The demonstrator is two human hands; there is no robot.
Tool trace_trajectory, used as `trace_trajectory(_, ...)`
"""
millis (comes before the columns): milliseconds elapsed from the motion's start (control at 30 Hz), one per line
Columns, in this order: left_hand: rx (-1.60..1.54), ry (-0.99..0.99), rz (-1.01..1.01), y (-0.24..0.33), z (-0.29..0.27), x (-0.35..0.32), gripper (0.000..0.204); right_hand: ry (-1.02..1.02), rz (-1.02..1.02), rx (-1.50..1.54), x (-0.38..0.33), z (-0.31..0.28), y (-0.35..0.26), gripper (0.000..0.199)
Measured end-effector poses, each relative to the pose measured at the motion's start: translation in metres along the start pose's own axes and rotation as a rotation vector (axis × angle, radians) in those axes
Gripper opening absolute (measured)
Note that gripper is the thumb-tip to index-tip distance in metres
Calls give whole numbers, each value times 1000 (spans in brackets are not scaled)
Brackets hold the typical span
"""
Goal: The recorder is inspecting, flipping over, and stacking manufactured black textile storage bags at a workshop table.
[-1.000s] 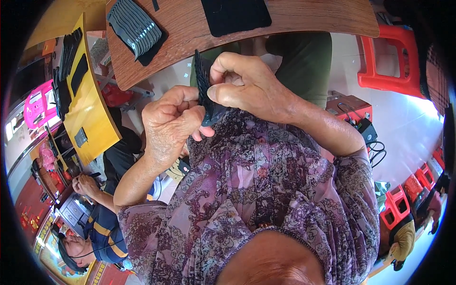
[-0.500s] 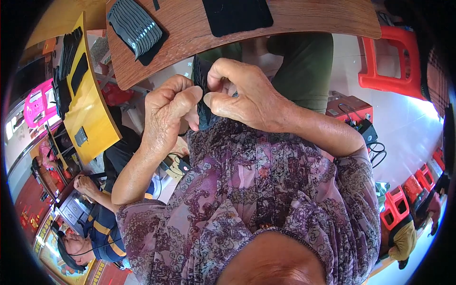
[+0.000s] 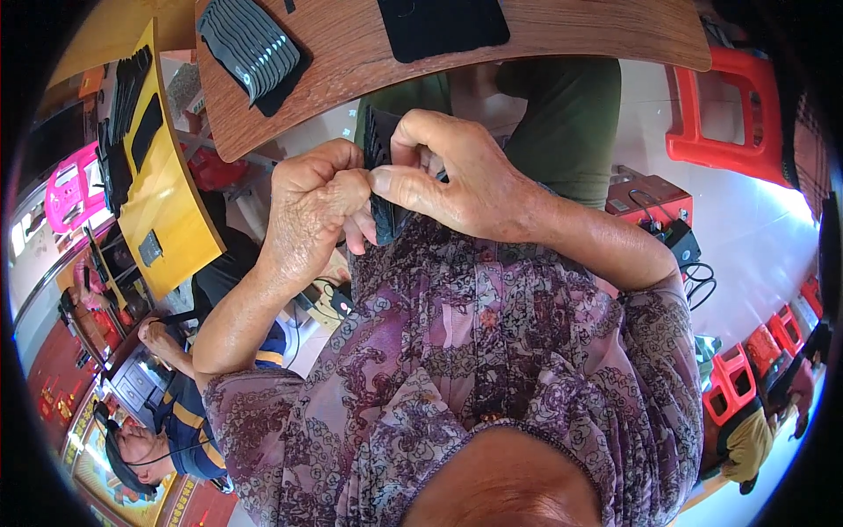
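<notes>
Between my two hands, in front of my chest, is a thin bundle of black layered sheets (image 3: 383, 221), standing on edge. My left hand (image 3: 314, 200) grips its left side with bent fingers. From the right, my right hand (image 3: 470, 180) pinches it, thumb and curled forefinger near the left thumb. Much of the bundle is hidden behind the fingers. Beyond my hands, on the brown wooden table (image 3: 562, 31), lie a fanned stack of dark grey flat pieces (image 3: 248, 51) and a flat black piece (image 3: 443, 26).
At the left a yellow board (image 3: 180, 228) bears more black pieces (image 3: 145, 132). A red plastic stool (image 3: 680, 114) stands at the right, near a red box (image 3: 645, 198) with black cables. A person in a striped shirt (image 3: 189, 430) sits at the lower left.
My left thumb has moved right, up against my right thumb at the bundle's edge. Both hands still hold the bundle in nearly the same place.
</notes>
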State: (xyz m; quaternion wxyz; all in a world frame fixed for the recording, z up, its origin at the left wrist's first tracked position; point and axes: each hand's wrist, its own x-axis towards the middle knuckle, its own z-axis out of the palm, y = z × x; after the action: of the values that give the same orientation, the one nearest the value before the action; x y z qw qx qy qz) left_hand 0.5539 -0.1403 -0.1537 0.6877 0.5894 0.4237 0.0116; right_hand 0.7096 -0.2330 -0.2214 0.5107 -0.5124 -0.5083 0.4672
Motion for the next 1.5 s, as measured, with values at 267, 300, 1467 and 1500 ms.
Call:
trace_trajectory(267,115,11,-5,4,15,-6,22,5,147,144,4,-5,-1,37)
trace_trajectory(300,123,10,3,3,15,-6,22,7,148,143,4,-5,0,37)
trace_trajectory(1467,498,65,389,-28,-9,7,26,68,-62,44,3,15,6,14)
trace_trajectory(1500,498,67,388,-30,-10,6,26,67,-62,45,3,17,6,14)
